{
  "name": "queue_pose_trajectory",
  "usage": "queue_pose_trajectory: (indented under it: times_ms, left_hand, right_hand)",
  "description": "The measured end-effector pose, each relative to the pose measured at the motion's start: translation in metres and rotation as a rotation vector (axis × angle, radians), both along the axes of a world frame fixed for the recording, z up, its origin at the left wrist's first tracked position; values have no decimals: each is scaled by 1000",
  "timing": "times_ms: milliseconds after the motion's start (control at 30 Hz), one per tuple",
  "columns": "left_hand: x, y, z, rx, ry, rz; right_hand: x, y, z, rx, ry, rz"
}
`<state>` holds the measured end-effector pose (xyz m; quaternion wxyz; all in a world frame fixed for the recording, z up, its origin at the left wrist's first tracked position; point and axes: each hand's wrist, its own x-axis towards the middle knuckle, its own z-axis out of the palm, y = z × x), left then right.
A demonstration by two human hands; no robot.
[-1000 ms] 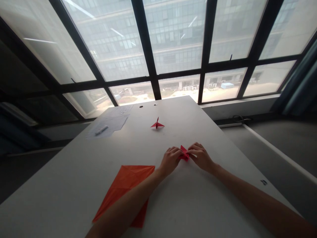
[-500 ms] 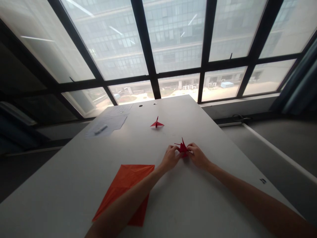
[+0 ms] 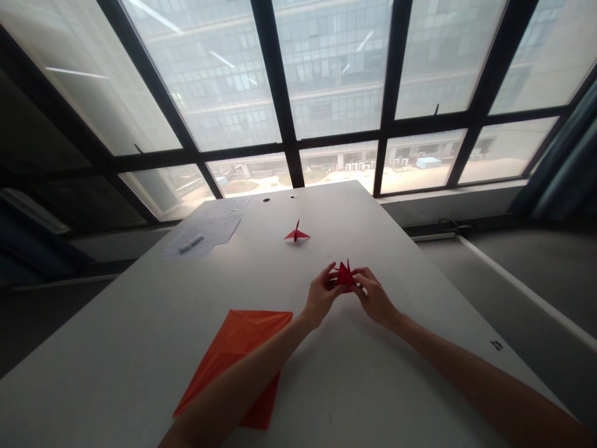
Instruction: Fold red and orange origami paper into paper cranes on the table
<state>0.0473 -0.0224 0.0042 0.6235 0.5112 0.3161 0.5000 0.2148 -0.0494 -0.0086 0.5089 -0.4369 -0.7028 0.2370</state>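
A small red origami crane (image 3: 346, 277) is held between my two hands, just above the white table. My left hand (image 3: 321, 294) pinches its left side, thumb below and fingers curled behind. On the other side my right hand (image 3: 374, 295) grips the crane with thumb and fingertips. One thin point of folded paper sticks up between the hands. Farther up the table stands a second red origami crane (image 3: 296, 234), wings spread, touched by neither hand. Under my left forearm lie sheets of orange paper (image 3: 233, 339), creased and partly covered by the arm.
White papers (image 3: 209, 224) lie at the table's far left, with a white marker-like object (image 3: 191, 243) on them. Two round holes pierce the far end of the table (image 3: 396, 373). Large windows rise beyond it. A small dark mark (image 3: 496, 345) is near the right edge.
Both hands have shifted their grip on the crane, and the left fingers are raised more. The crane has turned slightly, its body now facing me more. The standing crane and orange paper stay put.
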Motion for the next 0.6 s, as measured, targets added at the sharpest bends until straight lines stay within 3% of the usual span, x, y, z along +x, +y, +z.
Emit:
queue_pose_trajectory:
  times_ms: [167,333,467,600]
  left_hand:
    - [3,1,-6,26,2,33]
    - [3,1,-8,12,16,36]
    - [3,-1,-5,-4,23,-15]
    - [4,-3,-1,-40,-1,40]
  right_hand:
    - [-2,1,-1,-81,125,-95]
    - [3,4,-5,-291,185,-1]
    - [2,3,-3,-279,203,-41]
    - [-2,0,-3,-292,305,20]
